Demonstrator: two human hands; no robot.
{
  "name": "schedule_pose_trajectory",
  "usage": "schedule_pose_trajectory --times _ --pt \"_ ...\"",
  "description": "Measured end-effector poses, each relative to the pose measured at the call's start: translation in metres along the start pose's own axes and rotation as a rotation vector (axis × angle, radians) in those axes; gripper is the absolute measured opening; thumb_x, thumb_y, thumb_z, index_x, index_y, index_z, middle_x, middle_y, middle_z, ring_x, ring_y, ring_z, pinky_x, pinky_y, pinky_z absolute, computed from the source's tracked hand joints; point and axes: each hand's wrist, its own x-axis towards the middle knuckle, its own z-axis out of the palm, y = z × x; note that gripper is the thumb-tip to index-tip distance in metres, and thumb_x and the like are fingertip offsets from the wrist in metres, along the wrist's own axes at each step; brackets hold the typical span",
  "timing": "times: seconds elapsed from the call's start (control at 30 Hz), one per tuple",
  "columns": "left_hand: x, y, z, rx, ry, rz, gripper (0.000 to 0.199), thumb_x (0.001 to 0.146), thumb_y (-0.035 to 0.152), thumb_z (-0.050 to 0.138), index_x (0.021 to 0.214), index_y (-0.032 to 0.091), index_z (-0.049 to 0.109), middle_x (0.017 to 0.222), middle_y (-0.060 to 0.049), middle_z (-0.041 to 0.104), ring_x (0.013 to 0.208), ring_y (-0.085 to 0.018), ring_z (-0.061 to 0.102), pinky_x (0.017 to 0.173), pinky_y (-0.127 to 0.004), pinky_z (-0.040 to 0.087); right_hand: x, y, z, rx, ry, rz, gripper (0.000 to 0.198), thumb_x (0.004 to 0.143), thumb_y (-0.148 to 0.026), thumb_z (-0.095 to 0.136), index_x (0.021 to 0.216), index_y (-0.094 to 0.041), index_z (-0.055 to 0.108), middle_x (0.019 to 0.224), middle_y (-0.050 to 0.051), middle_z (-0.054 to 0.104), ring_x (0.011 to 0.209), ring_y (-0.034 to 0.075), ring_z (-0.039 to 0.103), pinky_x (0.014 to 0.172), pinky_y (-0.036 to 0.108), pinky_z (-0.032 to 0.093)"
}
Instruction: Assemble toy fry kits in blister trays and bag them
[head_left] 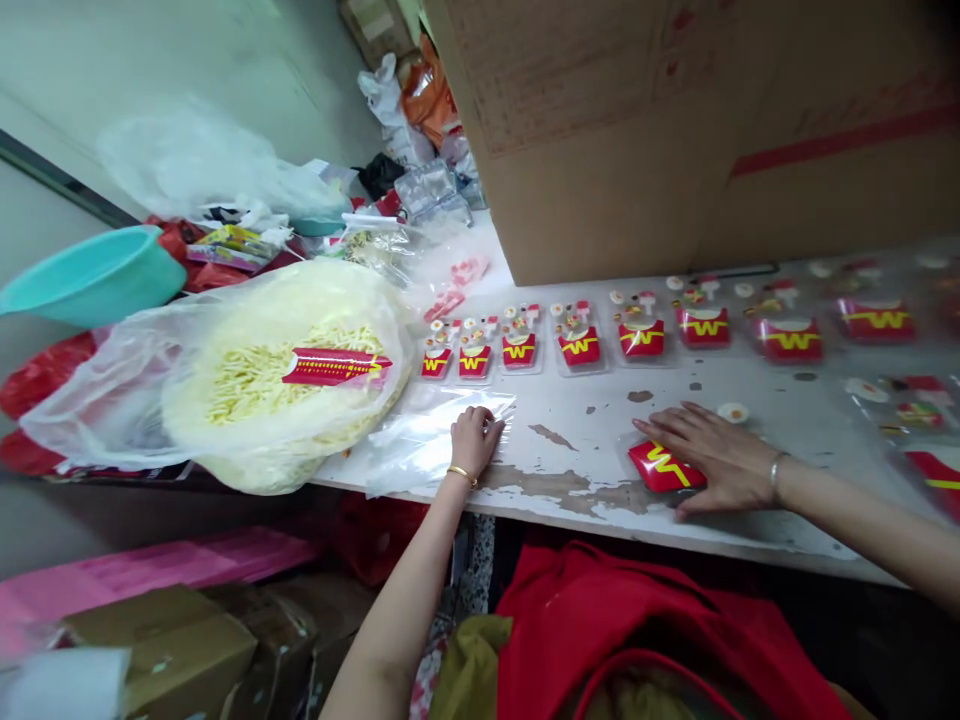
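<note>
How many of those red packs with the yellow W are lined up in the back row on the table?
8 in the row, running from beside the bag of yellow sticks rightward to below the cardboard box. Further ones past the right edge may be hidden.

Glossy clear plastic film [427, 440]; table [585, 470] w/ chipped matt white paint; matt cardboard box [675, 130].

— What colour is the packet [664, 466] under the right hand [712, 455]?

— Red, with a yellow W-shaped mark. The row of packets [641, 338] along the table [592, 425] has the same red and yellow.

— And the table?

— White paint, chipped to brown patches.

— The bowl [94, 275]?

— Turquoise. The bag [285, 370] beside it is clear, filled with pale yellow sticks, a red and yellow strip on top.

— The left hand [474, 440]?

— It wears a gold bangle and rests on clear film [427, 440].
</note>
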Motion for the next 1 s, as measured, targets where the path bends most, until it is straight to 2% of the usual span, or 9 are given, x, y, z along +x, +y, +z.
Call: schedule_pose_trajectory --times 0.07,0.17,0.27,0.37,0.47,0.67,0.83,0.93,1.0 --pt "0.002 -0.003 0.004 0.023 0.002 0.007 0.014 0.089 0.031 0.050 0.085 0.018 0.056 0.088 -0.005 0.059 0.084 -0.020 0.054 0.071 -0.031 0.034 -0.004 0.001 0.002 -0.027 0.029 0.041 0.114 0.053 -0.079 0.064 0.145 -0.019 0.033 0.136 0.019 0.047 0.124 0.041 0.040 0.106 0.057 0.020" --pt "0.000 0.006 0.003 0.008 -0.005 0.037 0.015 0.091 0.026 0.045 0.083 0.018 0.055 0.086 -0.005 0.060 0.084 -0.020 0.054 0.071 -0.032 0.033 -0.008 -0.002 -0.003 -0.046 0.041 0.093 0.100 0.061 -0.074 0.063 0.142 -0.021 0.039 0.129 0.018 0.052 0.117 0.039 0.045 0.100 0.055 0.029" --pt "-0.008 0.033 0.004 -0.033 -0.035 0.147 0.016 0.092 0.027 0.044 0.084 0.019 0.055 0.085 -0.004 0.060 0.086 -0.020 0.054 0.076 -0.033 0.032 -0.001 -0.021 -0.015 -0.058 0.059 0.093 0.088 0.067 -0.065 0.062 0.140 -0.020 0.042 0.124 0.018 0.054 0.111 0.036 0.049 0.093 0.049 0.035" --pt "-0.018 0.067 0.010 -0.123 -0.100 0.284 0.018 0.093 0.030 0.043 0.084 0.019 0.055 0.086 -0.003 0.060 0.087 -0.019 0.054 0.077 -0.034 0.031 0.015 -0.048 -0.028 -0.011 0.084 0.049 0.086 0.066 -0.058 0.064 0.140 -0.019 0.042 0.123 0.017 0.054 0.109 0.035 0.048 0.093 0.047 0.034" --pt "-0.024 0.089 0.018 -0.274 -0.176 0.308 0.019 0.092 0.031 0.044 0.084 0.019 0.056 0.086 -0.002 0.061 0.084 -0.018 0.054 0.076 -0.033 0.031 0.024 -0.062 -0.032 0.005 0.029 0.031 0.087 0.065 -0.052 0.065 0.142 -0.021 0.039 0.121 0.015 0.054 0.107 0.034 0.048 0.093 0.046 0.032" --pt "-0.019 0.095 0.026 -0.508 -0.297 0.283 0.025 0.092 0.033 0.043 0.078 0.017 0.056 0.075 -0.001 0.061 0.075 -0.015 0.054 0.074 -0.029 0.035 0.016 -0.062 -0.028 -0.074 -0.135 0.065 0.094 0.065 -0.052 0.063 0.145 -0.015 0.031 0.113 0.015 0.055 0.100 0.033 0.048 0.089 0.044 0.032" --pt "-0.014 0.105 0.019 -0.405 -0.335 0.489 0.025 0.093 0.035 0.043 0.085 0.018 0.058 0.085 -0.003 0.061 0.084 -0.017 0.056 0.082 -0.033 0.035 0.021 -0.071 -0.022 -0.102 -0.155 0.096 0.101 0.064 -0.058 0.062 0.147 -0.014 0.024 0.109 0.015 0.055 0.098 0.032 0.047 0.088 0.043 0.032" --pt "-0.019 0.113 0.011 -0.342 -0.279 0.551 0.028 0.088 0.044 0.049 0.096 0.019 0.058 0.095 -0.005 0.060 0.093 -0.020 0.054 0.084 -0.034 0.038 0.025 -0.074 -0.019 -0.112 -0.174 0.123 0.099 0.060 -0.056 0.065 0.144 -0.017 0.031 0.108 0.014 0.054 0.098 0.032 0.046 0.087 0.042 0.032" --pt "-0.025 0.119 0.008 -0.294 -0.233 0.561 0.039 0.079 0.047 0.059 0.107 0.019 0.056 0.104 -0.007 0.057 0.098 -0.023 0.053 0.085 -0.035 0.040 0.026 -0.075 -0.016 -0.117 -0.169 0.135 0.094 0.060 -0.055 0.066 0.142 -0.018 0.036 0.110 0.015 0.053 0.099 0.032 0.046 0.086 0.042 0.032"
